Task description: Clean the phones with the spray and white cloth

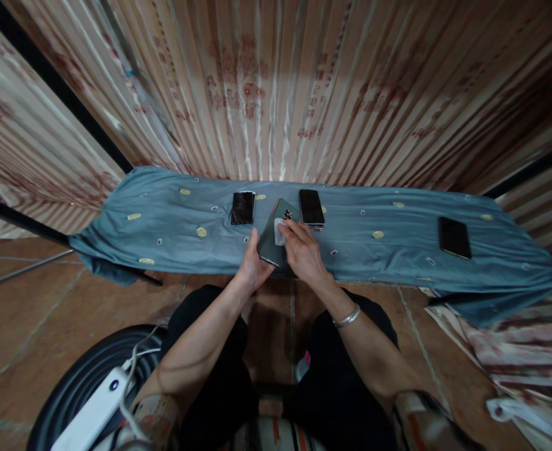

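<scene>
A dark green phone, its camera side facing up, is held tilted over the front edge of the cloth-covered table. My left hand grips its lower left edge. Pinched in my right hand is a small white wipe, which lies against the phone's back near the camera lenses. Behind and to the right sits a stack of phones with a dark one on top. A phone with a cracked-looking screen rests behind and to the left. Far to the right lies one more dark phone.
The long narrow table has a blue-green cloth over it. Striped curtains hang behind it. At lower left, a white power strip with a cable lies on a round black object. Black poles run along both sides.
</scene>
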Demonstrator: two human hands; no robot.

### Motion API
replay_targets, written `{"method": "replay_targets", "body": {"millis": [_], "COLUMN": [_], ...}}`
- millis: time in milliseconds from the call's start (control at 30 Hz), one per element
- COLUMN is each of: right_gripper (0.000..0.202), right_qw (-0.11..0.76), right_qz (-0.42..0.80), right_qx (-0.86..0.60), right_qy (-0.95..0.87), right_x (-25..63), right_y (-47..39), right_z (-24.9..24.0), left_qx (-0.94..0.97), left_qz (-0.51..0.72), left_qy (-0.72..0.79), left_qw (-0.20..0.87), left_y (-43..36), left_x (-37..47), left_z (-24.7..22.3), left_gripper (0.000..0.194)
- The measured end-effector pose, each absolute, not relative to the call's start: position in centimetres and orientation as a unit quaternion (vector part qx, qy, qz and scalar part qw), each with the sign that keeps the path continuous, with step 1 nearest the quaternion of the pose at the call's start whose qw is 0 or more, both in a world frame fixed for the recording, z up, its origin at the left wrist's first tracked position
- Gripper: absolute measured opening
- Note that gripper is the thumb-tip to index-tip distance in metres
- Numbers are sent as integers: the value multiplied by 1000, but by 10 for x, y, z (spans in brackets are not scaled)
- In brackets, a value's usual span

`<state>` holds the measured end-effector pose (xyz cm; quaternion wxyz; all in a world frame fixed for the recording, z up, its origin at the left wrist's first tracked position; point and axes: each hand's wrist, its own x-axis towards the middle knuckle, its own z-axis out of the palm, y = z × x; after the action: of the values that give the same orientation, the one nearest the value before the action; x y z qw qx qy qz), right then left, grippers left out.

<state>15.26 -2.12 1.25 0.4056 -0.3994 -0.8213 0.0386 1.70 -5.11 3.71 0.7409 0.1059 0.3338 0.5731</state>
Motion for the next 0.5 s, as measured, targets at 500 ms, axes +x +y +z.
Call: {"method": "replay_targets", "body": {"millis": [500], "right_gripper": [38], "right_qw": [436], "right_qz": [101], "right_qx": [-375], "right_qy": [-812], "right_x": [133], "right_y": [-44], "right_z": [12], "left_qx": [153], "left_qz": [632], "left_qy": [394], "left_qw": [650], "left_y": [-45], "left_x": [18], "left_z": [32], "left_gripper": [37]}}
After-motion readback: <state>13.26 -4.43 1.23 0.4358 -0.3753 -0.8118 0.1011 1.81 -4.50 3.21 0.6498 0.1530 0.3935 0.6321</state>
